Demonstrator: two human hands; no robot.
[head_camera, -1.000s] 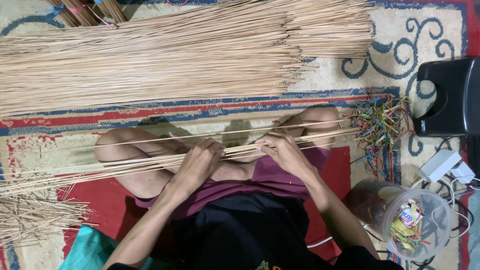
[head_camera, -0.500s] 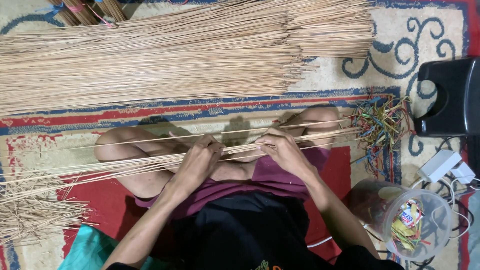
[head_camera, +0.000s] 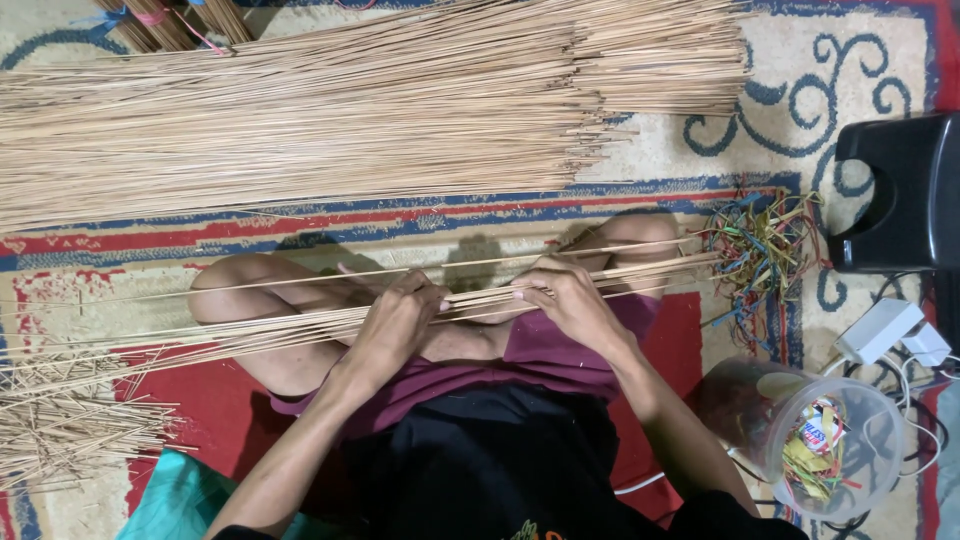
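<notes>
I sit cross-legged on a patterned carpet. Across my lap lies a bundle of thin tan sticks (head_camera: 300, 325), running from left to right. My left hand (head_camera: 400, 315) is closed around the bundle near its middle. My right hand (head_camera: 560, 295) grips the same bundle a little further right, fingers curled over the sticks. The stick tips reach past my right knee toward a heap of coloured ties (head_camera: 765, 250). One loose stick (head_camera: 420, 268) lies just beyond my hands.
A large pile of long sticks (head_camera: 350, 110) covers the carpet ahead. Short broken sticks (head_camera: 70, 430) lie at the left. A clear plastic jar (head_camera: 820, 435) with coloured bits stands at my right, next to a black stool (head_camera: 900, 190) and a white power adapter (head_camera: 880, 330).
Both hands stay on the bundle; the fingers have shifted slightly along the sticks. Nothing else has moved.
</notes>
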